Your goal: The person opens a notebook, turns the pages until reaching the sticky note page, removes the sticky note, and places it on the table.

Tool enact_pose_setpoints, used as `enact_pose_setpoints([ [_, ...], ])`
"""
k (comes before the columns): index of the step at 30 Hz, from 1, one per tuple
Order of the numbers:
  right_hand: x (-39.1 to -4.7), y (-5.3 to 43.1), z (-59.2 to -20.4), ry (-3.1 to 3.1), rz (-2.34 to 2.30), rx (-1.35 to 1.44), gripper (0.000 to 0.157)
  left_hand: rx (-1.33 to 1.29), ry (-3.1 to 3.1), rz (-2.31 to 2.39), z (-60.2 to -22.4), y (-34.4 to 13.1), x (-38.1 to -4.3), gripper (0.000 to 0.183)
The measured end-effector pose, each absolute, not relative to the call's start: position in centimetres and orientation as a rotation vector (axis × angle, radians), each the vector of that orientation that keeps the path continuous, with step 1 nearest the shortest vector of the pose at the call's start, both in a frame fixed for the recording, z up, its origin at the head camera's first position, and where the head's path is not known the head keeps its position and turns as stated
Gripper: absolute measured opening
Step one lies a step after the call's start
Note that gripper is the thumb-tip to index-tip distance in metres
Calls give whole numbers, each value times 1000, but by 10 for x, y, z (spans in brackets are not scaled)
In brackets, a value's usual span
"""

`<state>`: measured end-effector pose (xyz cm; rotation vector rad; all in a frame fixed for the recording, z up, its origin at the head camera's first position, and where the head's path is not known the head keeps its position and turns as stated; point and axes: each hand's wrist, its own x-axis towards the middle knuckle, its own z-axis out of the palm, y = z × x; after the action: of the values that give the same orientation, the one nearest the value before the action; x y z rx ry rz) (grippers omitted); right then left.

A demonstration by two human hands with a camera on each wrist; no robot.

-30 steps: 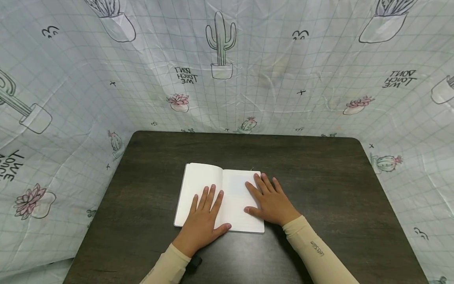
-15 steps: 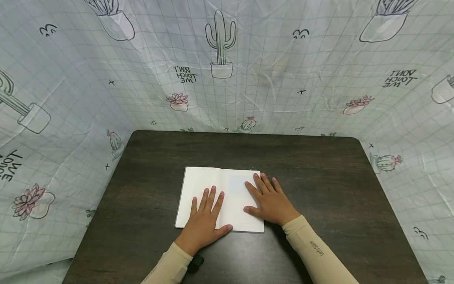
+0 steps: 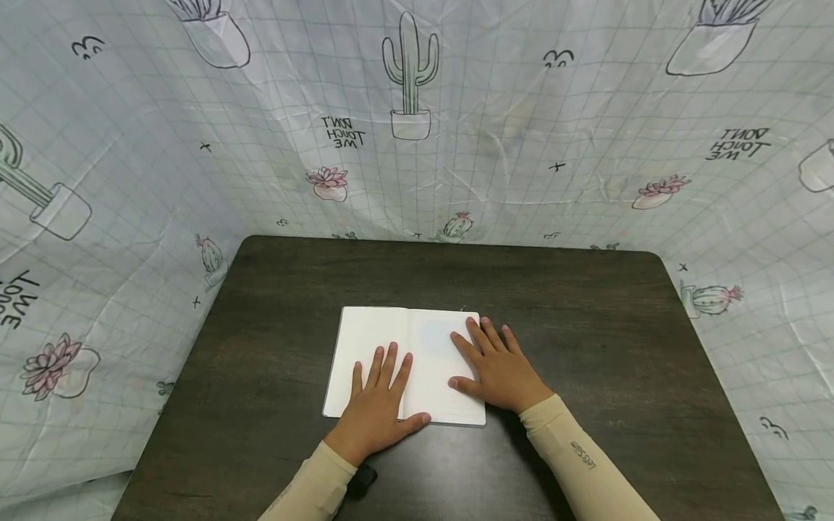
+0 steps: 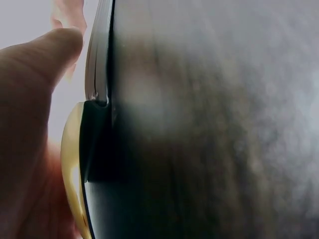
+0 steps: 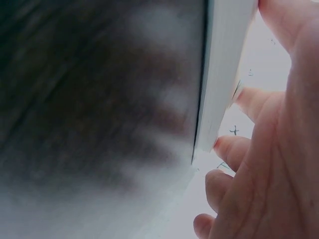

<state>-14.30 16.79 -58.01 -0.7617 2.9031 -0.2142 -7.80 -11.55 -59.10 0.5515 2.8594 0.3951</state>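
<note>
An open notebook (image 3: 443, 394) with blank white pages lies flat on the dark table. My left hand (image 3: 373, 409) rests on its left page, fingers straight and spread, the thumb across the bottom edge near the middle fold. On the right page's outer part lies my right hand (image 3: 502, 371), fingers spread and the thumb pointing inward. In the left wrist view the thumb (image 4: 57, 50) is beside the notebook's page block (image 4: 98, 55). Seen from the right wrist, fingers (image 5: 234, 152) of the right hand reach over the notebook's side edge (image 5: 227, 59). Neither hand grips anything.
The dark wood-grain table (image 3: 586, 311) extends around the notebook on all sides. A white grid-patterned curtain (image 3: 495, 108) with cactus drawings hangs behind and at both sides. A small black object (image 3: 361, 480) sits at the left wrist.
The left page, raised and curved at its top one second ago, now lies flat. My left hand has shifted slightly right with its fingers still spread. The right hand stays in place.
</note>
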Motion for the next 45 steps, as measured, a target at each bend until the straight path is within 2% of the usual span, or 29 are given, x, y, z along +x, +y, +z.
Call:
enact_pose_setpoints([
  [31,-143,166,-576,2898,-220,-779,90,546,2887,306,-588,-108,-78,127],
  [45,-143,168,-575,2890,-230,-776,91,597,2930,293,-584,-106,-77,121],
])
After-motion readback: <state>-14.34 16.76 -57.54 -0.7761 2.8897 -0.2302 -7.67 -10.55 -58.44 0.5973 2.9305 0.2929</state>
